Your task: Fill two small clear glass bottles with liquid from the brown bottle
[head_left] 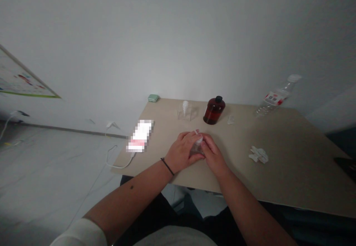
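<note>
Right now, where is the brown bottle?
In the head view, the brown bottle stands right of centre near the back edge of the table, beyond the right grip, between the white cone to its left and a small clear piece to its right.

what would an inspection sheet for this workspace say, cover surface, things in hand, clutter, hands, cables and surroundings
surface: tan table, far edge by the wall
things in hand: small clear item, mostly hidden by fingers
clutter: capped brown bottle, clear bottle with white cap, crumpled tissue, white cone, small clear piece, green box, phone with screen pixelated
hands: left hand and right hand both around the clear item
cables: white cable from the phone loops past the table's left edge
surroundings: pale floor at left, framed picture on the wall
</note>
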`<state>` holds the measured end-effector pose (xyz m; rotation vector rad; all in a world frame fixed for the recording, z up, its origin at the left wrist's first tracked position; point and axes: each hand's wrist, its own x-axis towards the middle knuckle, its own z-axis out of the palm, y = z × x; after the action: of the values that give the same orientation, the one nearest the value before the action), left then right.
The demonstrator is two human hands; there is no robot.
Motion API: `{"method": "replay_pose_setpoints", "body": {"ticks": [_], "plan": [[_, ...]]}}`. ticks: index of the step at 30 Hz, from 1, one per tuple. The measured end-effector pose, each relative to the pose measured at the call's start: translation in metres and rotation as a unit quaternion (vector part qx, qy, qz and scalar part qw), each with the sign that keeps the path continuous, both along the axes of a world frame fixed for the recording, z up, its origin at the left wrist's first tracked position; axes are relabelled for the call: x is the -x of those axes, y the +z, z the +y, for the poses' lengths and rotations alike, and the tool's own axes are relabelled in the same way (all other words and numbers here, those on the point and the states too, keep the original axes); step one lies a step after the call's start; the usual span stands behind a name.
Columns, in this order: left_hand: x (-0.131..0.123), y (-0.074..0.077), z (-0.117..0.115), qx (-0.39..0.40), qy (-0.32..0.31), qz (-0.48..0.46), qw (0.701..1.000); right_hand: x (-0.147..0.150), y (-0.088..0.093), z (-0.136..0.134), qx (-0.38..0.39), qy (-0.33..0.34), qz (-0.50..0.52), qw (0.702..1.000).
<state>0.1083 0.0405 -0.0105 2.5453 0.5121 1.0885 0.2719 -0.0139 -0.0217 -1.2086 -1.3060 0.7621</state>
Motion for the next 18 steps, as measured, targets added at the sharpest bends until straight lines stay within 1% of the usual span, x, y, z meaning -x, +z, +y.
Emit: {"method": "replay_pose_setpoints", "body": {"ticks": [5,8,12,15,18], "plan": [[0.001,-0.004,0.001,0.002,-0.001,0.000,1.000,0.000,0.003,0.000,-0.006,0.006,-0.006,1.000],[0.001,-0.006,0.001,0.004,0.007,-0.001,1.000,0.000,0.010,0.000,-0.017,-0.011,-0.029,0.999],[0.001,-0.006,0.001,0.024,0.013,0.012,1.000,-0.004,0.028,0.001,-0.041,-0.049,-0.107,0.992],[0.001,-0.006,0.000,0.032,0.010,0.005,0.999,-0.006,0.044,0.002,-0.050,-0.053,-0.148,0.986],[0.001,-0.007,-0.001,0.062,0.019,-0.018,0.998,-0.006,0.063,0.002,-0.057,-0.058,-0.188,0.979]]}}
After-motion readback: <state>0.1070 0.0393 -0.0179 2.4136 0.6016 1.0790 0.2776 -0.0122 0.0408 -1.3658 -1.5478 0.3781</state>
